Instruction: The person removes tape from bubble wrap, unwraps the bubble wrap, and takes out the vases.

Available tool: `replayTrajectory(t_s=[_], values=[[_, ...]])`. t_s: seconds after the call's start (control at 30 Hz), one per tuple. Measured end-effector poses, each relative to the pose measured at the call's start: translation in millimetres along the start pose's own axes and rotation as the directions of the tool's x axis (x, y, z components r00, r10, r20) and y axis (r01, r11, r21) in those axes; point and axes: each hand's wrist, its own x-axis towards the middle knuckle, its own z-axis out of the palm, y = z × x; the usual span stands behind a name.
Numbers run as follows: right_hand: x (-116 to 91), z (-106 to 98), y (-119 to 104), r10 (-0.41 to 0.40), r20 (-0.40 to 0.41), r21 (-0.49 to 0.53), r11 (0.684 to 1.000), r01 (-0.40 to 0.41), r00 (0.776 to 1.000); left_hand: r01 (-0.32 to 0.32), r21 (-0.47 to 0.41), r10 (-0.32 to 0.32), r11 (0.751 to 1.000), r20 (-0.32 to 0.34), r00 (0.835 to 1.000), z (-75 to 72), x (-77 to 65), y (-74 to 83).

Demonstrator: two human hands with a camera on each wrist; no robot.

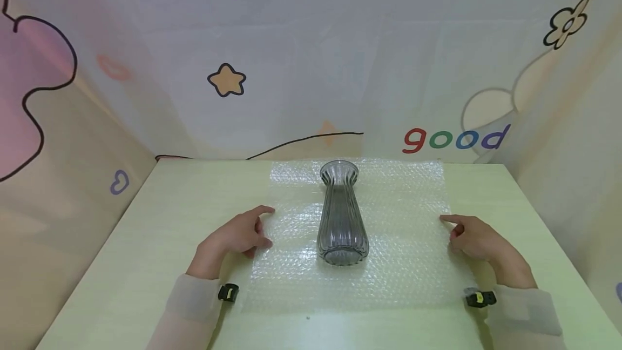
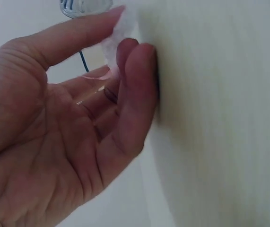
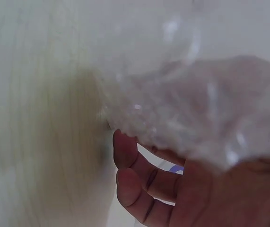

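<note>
A ribbed grey glass vase (image 1: pixel 342 220) lies on its side on a sheet of clear bubble wrap (image 1: pixel 403 263), its flared mouth toward the back wall and its base toward me. At the sheet's left edge, my left hand (image 1: pixel 243 231) holds the wrap between the thumb and curled fingers. My right hand (image 1: pixel 478 236) holds the opposite edge, index finger stretched over it and the other fingers curled below. In the right wrist view the wrap (image 3: pixel 172 104) hangs over part of that hand and blurs it. Neither hand touches the vase.
The pale wooden table (image 1: pixel 146 220) carries the sheet, which reaches its back edge. A printed cloth (image 1: pixel 301 80) with a star, a flower and the word "good" hangs behind and at both sides. Black straps with small devices (image 1: pixel 480 299) sit at both wrists.
</note>
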Motion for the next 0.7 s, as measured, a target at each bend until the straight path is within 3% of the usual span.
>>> replayTrajectory(t_s=[0.33,0.7], values=[[-4.2,-4.8,1.8,-0.039,0.030,-0.013,0.999,0.039,0.999,0.007,0.049,-0.007,0.999,-0.015,1.000,-8.0,-6.0,-1.5],[-12.7,-12.8,-1.7,-0.076,0.039,-0.001,0.997,0.077,0.996,-0.067,0.078,0.072,0.995,-0.065,0.995,-18.7,-9.5,2.8]])
